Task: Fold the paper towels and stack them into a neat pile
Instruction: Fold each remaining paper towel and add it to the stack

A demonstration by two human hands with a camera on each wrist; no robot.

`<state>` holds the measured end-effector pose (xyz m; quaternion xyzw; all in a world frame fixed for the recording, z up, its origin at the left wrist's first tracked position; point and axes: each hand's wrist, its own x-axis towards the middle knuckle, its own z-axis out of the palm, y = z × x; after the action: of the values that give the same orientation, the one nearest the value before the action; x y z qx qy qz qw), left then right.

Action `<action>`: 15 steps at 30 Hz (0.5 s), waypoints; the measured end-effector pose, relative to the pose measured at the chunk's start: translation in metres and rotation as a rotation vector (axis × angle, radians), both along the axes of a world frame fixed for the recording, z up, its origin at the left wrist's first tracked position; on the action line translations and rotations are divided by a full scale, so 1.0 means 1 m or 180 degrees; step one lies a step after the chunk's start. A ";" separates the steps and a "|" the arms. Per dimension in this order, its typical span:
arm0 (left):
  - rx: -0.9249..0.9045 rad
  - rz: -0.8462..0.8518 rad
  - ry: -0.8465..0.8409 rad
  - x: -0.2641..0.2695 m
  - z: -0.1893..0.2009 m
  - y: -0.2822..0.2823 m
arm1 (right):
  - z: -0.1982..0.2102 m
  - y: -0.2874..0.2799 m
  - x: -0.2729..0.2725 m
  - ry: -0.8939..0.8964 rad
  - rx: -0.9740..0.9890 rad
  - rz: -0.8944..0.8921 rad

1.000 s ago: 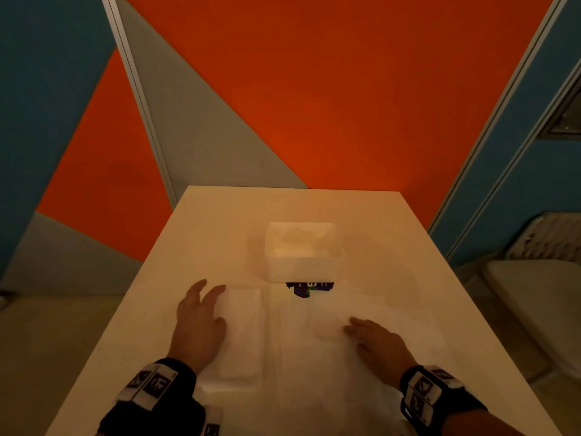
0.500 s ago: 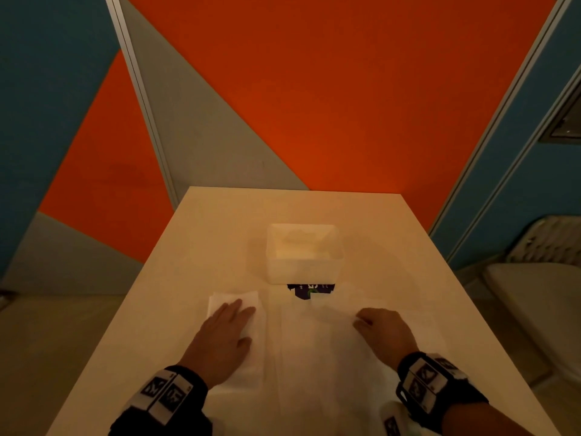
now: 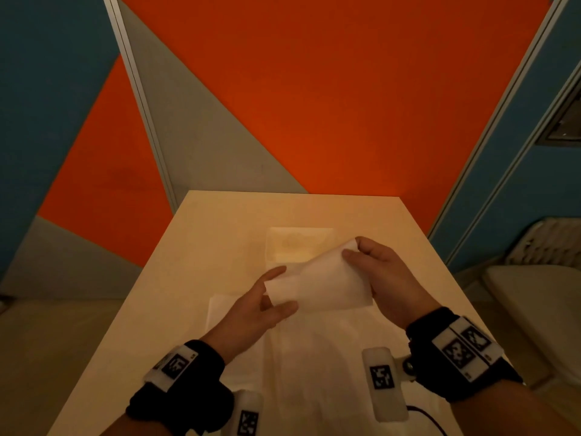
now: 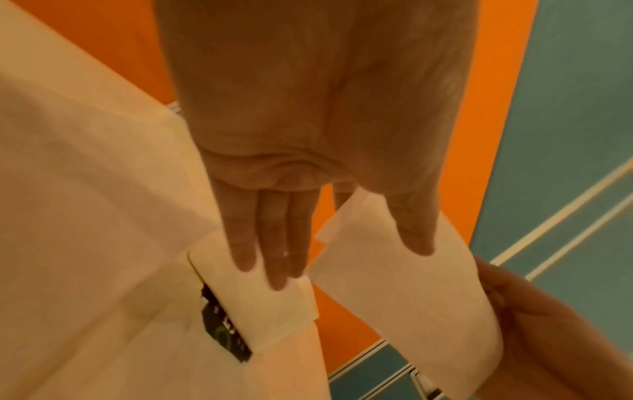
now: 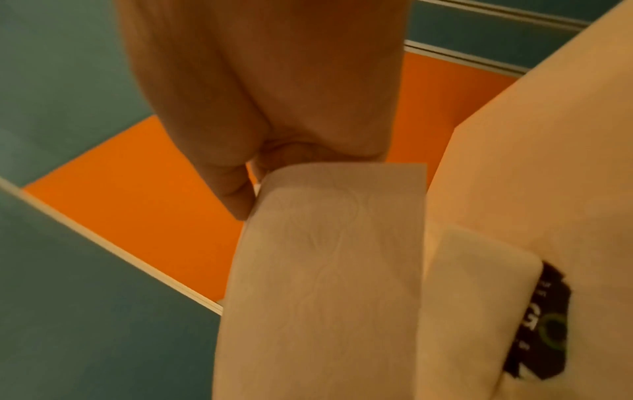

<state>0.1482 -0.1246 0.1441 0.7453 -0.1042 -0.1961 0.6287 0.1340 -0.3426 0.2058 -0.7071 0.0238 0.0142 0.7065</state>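
Note:
Both hands hold one white paper towel (image 3: 323,284) up in the air over the table (image 3: 195,247). My left hand (image 3: 276,291) pinches its lower left corner between thumb and index finger, with the other fingers straight. My right hand (image 3: 352,248) pinches the upper right corner. In the left wrist view the thumb lies on the towel (image 4: 411,292). The right wrist view shows the towel (image 5: 325,270) hanging from the pinch. A folded towel (image 3: 220,309) lies on the table under my left hand. Another flat sheet (image 3: 317,357) lies in front of me.
A white box (image 3: 298,243) with a dark label (image 4: 222,324) stands mid-table, partly hidden behind the lifted towel. A light chair (image 3: 534,294) is off the table's right edge. Orange, grey and blue wall panels rise behind the far edge.
My left hand has come off the folded towel and my right hand off the flat sheets. Both have risen and now hold one towel in the air between them.

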 end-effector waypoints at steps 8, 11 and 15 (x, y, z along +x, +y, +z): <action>-0.0966 0.0839 -0.0613 -0.003 0.032 -0.010 | 0.009 0.003 -0.007 0.0120 0.0672 -0.0293; -0.0791 0.0954 -0.0922 -0.003 0.039 -0.013 | 0.008 0.004 -0.008 0.0186 0.0520 -0.0493; -0.0006 0.0934 -0.2073 0.003 0.043 -0.012 | 0.003 0.004 -0.008 -0.0385 -0.0904 -0.0834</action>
<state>0.1515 -0.1368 0.1867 0.7751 -0.1912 0.1442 0.5847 0.1261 -0.3381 0.2089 -0.7901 0.0749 -0.1240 0.5957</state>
